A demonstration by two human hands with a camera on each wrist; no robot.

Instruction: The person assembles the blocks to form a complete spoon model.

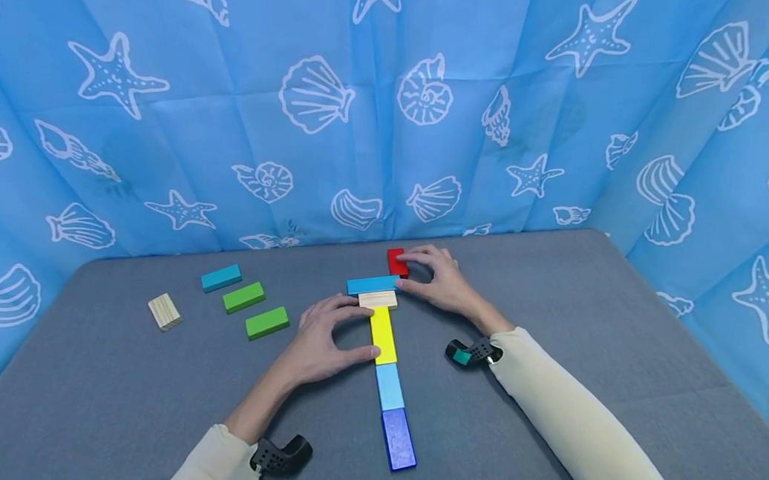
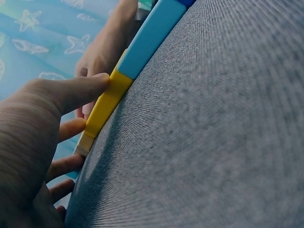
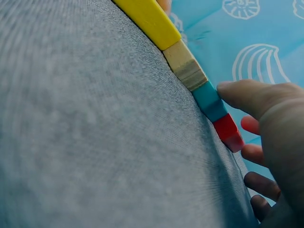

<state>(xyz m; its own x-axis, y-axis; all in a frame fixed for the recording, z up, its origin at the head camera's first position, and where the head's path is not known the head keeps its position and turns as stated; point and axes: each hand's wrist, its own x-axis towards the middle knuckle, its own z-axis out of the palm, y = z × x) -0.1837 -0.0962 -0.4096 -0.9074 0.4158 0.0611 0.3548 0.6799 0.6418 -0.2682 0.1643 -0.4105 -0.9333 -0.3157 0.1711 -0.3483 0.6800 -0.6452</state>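
Against yellow block (image 1: pixel 384 337), left hand (image 1: pixel 321 341) spread, by red block (image 1: pixel 396 261), right hand (image 1: pixel 444 286) spread, green blocks (image 1: pixel 267 323) head-view only

Blue seashell-print curtain (image 1: pixel 380 136) behind grey table (image 1: pixel 464 420)

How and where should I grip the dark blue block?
Probably pinch the dark blue block across its long sides at mid-length, coming from above: it lies flat with both long sides free, while its far end meets the light blue block.

the bare left hand (image 1: pixel 321 341) touches the yellow rectangular block (image 1: pixel 384 335), thumb and forefinger apart; the bare right hand (image 1: pixel 444 282) arches beyond it.
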